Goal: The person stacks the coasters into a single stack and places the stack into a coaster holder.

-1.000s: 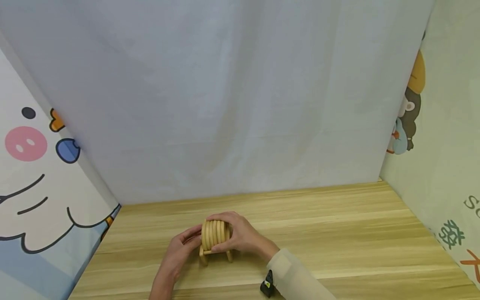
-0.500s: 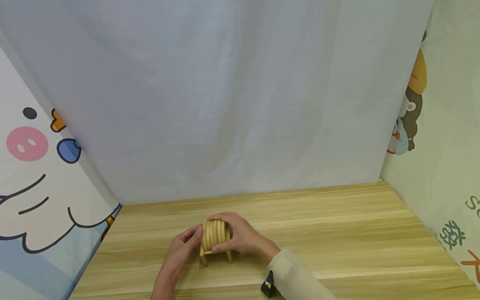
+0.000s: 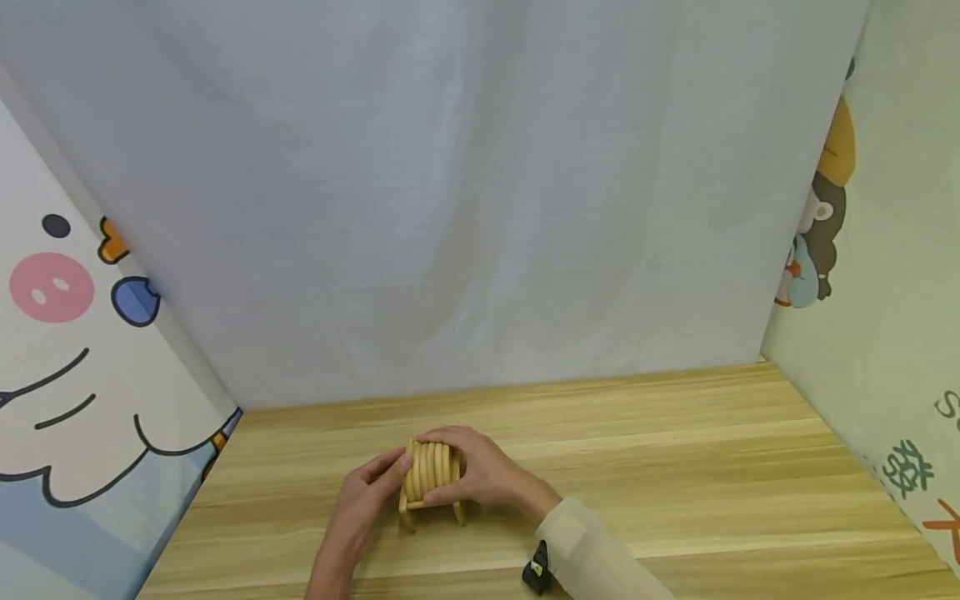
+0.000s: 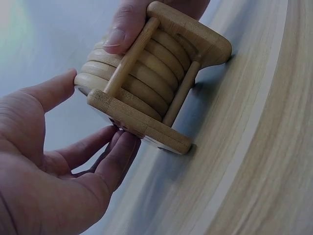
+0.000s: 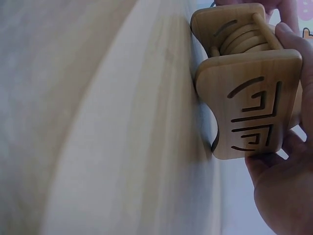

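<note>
A stack of several round wooden coasters [image 3: 431,472] stands on edge in a small wooden coaster holder [image 4: 139,120] on the table. My right hand [image 3: 483,471] grips the stack from the right, its thumb on the near side and its fingers over the top. At the left end is my left hand [image 3: 365,500]. Its thumb touches the rim of the end coaster [image 4: 88,82], while its other fingers lie against the holder's end panel. Cut grooves pattern the right end panel [image 5: 249,107] in the right wrist view. The right palm hides part of the stack in the head view.
The wood-grain table [image 3: 675,467] runs back to a pale grey curtain [image 3: 495,208]. Printed cloth panels with cartoon figures close off the left [image 3: 82,350] and right [image 3: 885,292] sides. A small black device [image 3: 537,568] is by the right sleeve.
My left thumb has moved up and right onto the edge of the end coaster. The right hand and the holder stay in nearly the same place.
</note>
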Demonstrator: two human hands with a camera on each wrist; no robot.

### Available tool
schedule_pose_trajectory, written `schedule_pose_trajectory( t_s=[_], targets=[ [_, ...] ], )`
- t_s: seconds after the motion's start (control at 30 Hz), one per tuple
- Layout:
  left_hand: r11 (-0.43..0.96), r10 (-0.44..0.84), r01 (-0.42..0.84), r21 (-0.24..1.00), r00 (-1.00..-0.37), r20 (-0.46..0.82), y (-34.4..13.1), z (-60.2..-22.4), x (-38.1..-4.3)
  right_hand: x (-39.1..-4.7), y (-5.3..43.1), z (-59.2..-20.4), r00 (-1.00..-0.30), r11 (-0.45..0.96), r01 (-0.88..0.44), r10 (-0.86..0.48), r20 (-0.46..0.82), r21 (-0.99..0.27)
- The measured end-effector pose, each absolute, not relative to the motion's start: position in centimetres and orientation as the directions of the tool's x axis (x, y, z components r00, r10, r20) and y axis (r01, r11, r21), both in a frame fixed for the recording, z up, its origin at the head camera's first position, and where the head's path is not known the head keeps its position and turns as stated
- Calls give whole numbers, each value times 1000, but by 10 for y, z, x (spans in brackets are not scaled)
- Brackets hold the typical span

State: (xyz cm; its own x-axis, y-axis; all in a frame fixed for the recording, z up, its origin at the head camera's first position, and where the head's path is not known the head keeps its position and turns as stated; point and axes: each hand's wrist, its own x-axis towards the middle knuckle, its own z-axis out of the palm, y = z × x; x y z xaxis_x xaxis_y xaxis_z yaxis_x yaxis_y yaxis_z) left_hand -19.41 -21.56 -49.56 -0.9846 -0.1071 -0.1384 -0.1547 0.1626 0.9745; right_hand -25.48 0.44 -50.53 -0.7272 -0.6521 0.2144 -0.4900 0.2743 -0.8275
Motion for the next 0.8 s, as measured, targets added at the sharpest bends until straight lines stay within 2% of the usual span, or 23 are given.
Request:
schedule_pose_trajectory(
  t_s=[0.53, 0.8],
  targets=[
    [145, -94, -149, 978, -986, -137, -216, -494, -193, -252, 7, -505, -732, 342, -534, -645, 220, -773],
    [115, -161, -61, 992, -986, -42, -213, -492, -195, -246, 17, -501, -743, 350, -544, -623, 244, -763]
  ],
)
